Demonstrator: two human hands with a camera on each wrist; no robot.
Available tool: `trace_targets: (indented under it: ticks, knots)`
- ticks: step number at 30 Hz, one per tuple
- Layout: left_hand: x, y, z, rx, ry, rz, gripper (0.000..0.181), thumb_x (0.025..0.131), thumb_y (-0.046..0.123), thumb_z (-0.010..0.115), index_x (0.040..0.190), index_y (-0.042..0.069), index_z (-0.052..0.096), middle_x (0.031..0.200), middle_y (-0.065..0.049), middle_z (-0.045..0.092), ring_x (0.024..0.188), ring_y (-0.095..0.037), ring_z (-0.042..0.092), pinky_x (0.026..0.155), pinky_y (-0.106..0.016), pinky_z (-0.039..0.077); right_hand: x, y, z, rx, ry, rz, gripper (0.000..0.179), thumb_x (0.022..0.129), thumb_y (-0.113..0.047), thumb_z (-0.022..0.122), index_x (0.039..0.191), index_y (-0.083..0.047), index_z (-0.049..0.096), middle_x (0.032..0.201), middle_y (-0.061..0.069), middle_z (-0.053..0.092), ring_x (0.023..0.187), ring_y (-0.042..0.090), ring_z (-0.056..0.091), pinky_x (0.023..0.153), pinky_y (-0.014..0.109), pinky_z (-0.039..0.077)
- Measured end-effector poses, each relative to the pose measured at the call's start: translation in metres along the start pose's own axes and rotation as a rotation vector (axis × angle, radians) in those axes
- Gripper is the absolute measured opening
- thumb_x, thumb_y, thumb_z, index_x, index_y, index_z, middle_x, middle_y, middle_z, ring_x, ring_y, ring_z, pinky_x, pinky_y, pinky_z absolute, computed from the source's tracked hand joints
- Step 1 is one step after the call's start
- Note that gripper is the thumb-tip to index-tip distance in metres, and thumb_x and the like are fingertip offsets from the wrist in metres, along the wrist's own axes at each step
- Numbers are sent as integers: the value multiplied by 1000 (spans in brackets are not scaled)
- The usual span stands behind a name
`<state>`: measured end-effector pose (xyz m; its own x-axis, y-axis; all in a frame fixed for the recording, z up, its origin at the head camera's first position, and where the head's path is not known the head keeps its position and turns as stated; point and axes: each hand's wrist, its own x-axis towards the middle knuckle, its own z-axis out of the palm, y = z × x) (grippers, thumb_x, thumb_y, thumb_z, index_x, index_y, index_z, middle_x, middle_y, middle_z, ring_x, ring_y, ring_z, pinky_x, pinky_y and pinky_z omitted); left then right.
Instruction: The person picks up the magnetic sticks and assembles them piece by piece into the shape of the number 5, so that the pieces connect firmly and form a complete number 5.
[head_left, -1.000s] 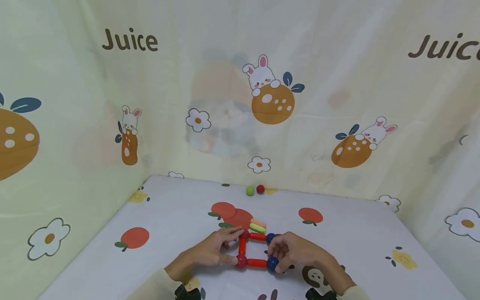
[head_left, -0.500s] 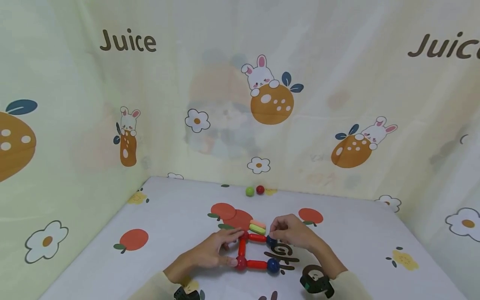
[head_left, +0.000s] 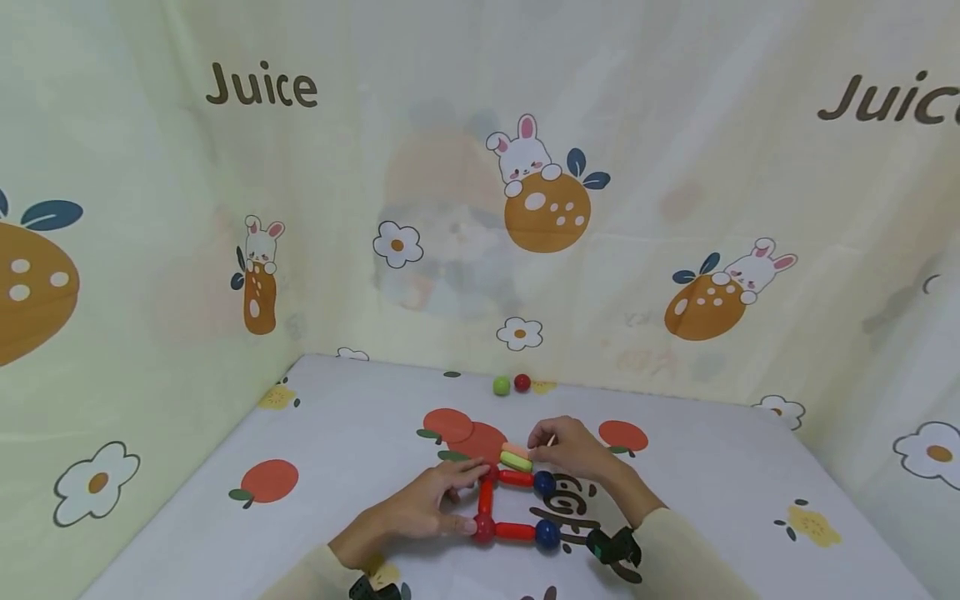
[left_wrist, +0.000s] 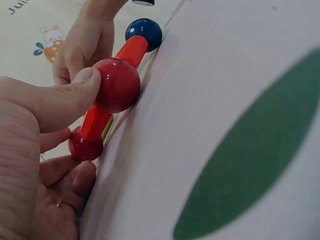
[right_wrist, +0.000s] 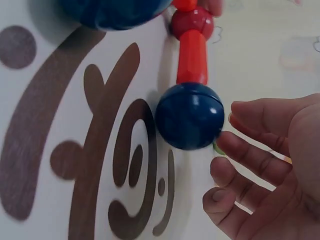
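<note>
A three-sided frame of red rods (head_left: 515,531) joins two red balls (left_wrist: 118,85) on its left and two blue balls (right_wrist: 190,116) on its right. My left hand (head_left: 438,497) grips the frame's left side, thumb against the near red ball and fingers at the far red ball (left_wrist: 85,144). Beyond the frame lie a light green rod (head_left: 516,461) and an orange rod (head_left: 514,450), side by side. My right hand (head_left: 573,450) is at the right ends of these two rods, its fingers loosely bent and apart in the right wrist view, holding nothing.
A green ball (head_left: 501,385) and a loose red ball (head_left: 522,382) sit near the table's back edge. The white cloth (head_left: 360,433) is printed with fruit and lettering. Patterned curtains (head_left: 450,167) rise behind the table and at both sides.
My right hand has left the near blue ball, passed by the far blue ball and moved away from me to the loose rods. My left hand has stayed at the frame.
</note>
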<state>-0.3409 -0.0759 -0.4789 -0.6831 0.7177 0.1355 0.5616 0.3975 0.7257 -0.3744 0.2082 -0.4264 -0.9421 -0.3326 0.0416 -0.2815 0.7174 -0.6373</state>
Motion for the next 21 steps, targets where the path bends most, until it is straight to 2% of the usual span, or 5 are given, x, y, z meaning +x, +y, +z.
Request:
trace_targets:
  ticks: [8, 15, 21]
  knots:
    - [-1, 2, 0, 0, 16, 8, 81, 88, 42, 71, 157, 15, 39, 160, -4, 40, 116, -13, 50, 94, -27, 48, 13, -10, 11, -72, -20, -1, 4, 92, -11, 72, 96, -12, 73, 85, -1, 62, 81, 19, 55, 69, 32, 51]
    - [0, 5, 2, 10, 31, -58, 80, 86, 47, 70, 156, 21, 41, 154, -1, 43, 118, -13, 50, 93, -27, 49, 24, -7, 17, -150, -91, 101, 12, 94, -19, 72, 104, -12, 72, 92, 0, 62, 84, 18, 56, 75, 33, 53]
    - [0, 5, 2, 21, 46, -56, 78, 86, 46, 70, 155, 21, 44, 149, -1, 47, 116, -13, 50, 92, -27, 49, 27, -5, 18, -128, -94, 133, 15, 93, -19, 73, 106, -11, 72, 96, 1, 64, 87, 19, 57, 78, 35, 55]
